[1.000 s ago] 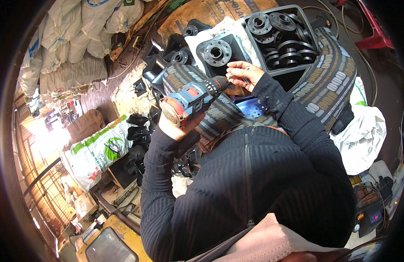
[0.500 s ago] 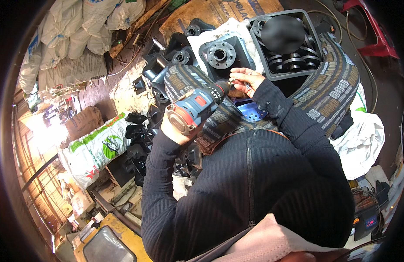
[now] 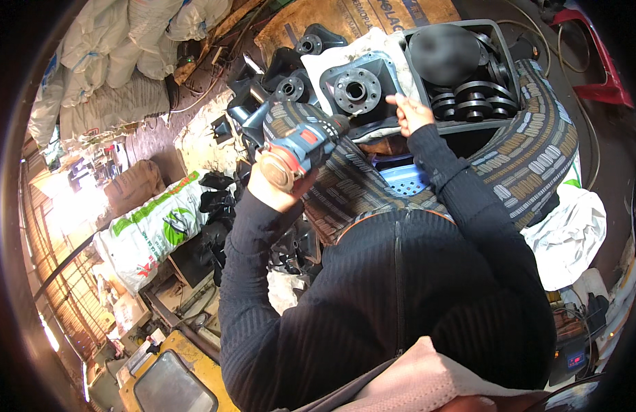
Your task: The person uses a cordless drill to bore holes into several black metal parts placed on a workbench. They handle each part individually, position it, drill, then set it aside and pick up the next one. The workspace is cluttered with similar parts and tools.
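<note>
A blue and red cordless drill [image 3: 301,150] is held in my left hand [image 3: 275,192], its black chuck facing up and right. A small light tip sticks out of the chuck, close below a black part [image 3: 357,90] with a round, holed flange. The black part rests on a white sack [image 3: 312,65] beyond my knees. My right hand [image 3: 413,115] is raised just right of the flange, apart from the drill. Its thumb and forefinger are pinched; whatever they hold is too small to make out.
At the right of the flange part stands a grey crate [image 3: 508,51] of black round parts, partly blurred. More black flanged parts [image 3: 290,88] lie to its left. A blue perforated basket [image 3: 407,180] sits between my legs. A red plastic chair [image 3: 593,65] is at far right.
My right hand has left the drill's tip and moved right and slightly up, beside the flange. The drill has shifted a little left, and its tip now shows.
</note>
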A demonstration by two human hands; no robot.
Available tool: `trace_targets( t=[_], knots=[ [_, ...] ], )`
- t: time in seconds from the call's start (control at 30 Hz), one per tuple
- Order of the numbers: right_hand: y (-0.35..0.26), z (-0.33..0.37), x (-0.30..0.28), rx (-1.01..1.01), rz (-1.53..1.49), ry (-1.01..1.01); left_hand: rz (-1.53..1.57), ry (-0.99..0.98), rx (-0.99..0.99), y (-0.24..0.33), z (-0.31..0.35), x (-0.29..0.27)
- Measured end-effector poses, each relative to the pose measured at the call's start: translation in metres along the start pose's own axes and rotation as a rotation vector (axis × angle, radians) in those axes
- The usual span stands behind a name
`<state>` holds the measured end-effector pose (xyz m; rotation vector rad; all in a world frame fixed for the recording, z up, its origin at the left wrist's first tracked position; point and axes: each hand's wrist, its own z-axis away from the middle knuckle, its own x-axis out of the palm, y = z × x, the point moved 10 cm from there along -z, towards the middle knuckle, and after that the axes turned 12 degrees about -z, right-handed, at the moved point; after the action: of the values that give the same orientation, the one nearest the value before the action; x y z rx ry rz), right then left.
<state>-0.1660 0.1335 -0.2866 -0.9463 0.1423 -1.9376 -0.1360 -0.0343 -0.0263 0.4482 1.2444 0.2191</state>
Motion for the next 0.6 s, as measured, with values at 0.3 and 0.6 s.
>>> trace_targets(
  t=[0.3, 0.6],
  knots=[
    [-0.013, -0.048, 0.025, -0.336, 0.334, -0.093, -0.193, -0.135, -0.009, -0.036, -0.004, 0.011],
    [-0.002, -0.044, 0.034, -0.286, 0.157, -0.205, -0.119, -0.147, -0.004, -0.032, -0.011, 0.002]
  ],
)
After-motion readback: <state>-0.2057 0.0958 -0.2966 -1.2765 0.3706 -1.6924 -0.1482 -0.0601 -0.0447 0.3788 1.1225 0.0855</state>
